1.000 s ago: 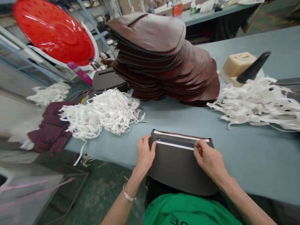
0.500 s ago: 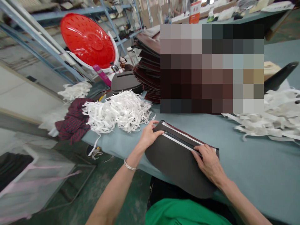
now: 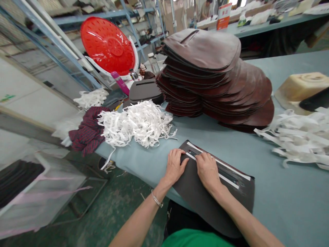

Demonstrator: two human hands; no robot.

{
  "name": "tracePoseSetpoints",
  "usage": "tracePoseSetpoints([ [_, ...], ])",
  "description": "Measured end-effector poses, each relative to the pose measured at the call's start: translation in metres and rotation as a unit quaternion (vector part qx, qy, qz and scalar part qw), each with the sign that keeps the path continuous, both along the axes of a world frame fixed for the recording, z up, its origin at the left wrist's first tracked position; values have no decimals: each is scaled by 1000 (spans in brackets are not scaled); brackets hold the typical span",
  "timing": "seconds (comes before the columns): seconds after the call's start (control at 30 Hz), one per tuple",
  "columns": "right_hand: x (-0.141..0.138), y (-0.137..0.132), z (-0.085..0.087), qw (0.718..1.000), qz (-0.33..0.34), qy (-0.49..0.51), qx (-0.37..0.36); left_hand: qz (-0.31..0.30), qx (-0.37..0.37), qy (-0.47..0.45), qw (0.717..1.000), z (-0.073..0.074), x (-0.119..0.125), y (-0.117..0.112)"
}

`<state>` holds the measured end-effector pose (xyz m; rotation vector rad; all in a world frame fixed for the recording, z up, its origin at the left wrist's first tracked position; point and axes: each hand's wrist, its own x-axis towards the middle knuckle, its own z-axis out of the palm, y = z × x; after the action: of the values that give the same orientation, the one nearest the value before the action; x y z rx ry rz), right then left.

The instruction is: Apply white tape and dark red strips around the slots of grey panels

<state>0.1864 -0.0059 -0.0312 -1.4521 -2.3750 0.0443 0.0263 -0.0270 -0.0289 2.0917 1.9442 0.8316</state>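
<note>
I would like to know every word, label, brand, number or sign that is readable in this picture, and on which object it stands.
No text can be read with certainty.
Orange-and-white box at the back: marks like characters, too small and blurred to read.
Green marks on the pale panel at the left: too blurred to tell whether they are writing.
Dark flat piece under the hands: no lettering visible.

Glossy red disc (image 3: pixel 110 48), striped cloth (image 3: pixel 88 129), orange box (image 3: pixel 223 22), blue rack (image 3: pixel 72 20)
</note>
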Motion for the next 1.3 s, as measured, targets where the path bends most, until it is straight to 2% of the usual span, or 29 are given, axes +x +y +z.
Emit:
tracePoseSetpoints([
  [0.13, -18, 6, -4, 999, 41, -9, 25, -56, -1, 21, 998, 1, 0, 0],
  [0.27, -18, 0, -2, 998, 55, -26, 33, -115, 7, 39, 993, -4, 0, 0],
  [0.37, -7, -9, 1, 996, 64, -42, 37, -119, 19, 53, 991, -9, 0, -1],
  [0.5, 24, -23, -1, 995, 69, -60, 41, -117, 25, 63, 991, -10, 1, -2],
  [0.67, 47, -31, -7, 998, 55, -5, 35, -113, 25, 54, 992, -8, 3, -4],
  [0.83, 26, -20, -6, 999, 24, 24, 14, -117, 26, 47, 992, -6, 4, -4],
  [1.07, -11, -15, 2, 995, 50, -60, 58, -116, 46, 112, 986, -8, 5, -5],
  [1.17, -11, -19, 3, 995, 48, -71, 59, -130, 47, 152, 979, -6, 7, -5],
  [1.3, 3, -26, 6, 993, 50, -96, 55, -121, 39, 177, 976, -3, 9, -6],
])
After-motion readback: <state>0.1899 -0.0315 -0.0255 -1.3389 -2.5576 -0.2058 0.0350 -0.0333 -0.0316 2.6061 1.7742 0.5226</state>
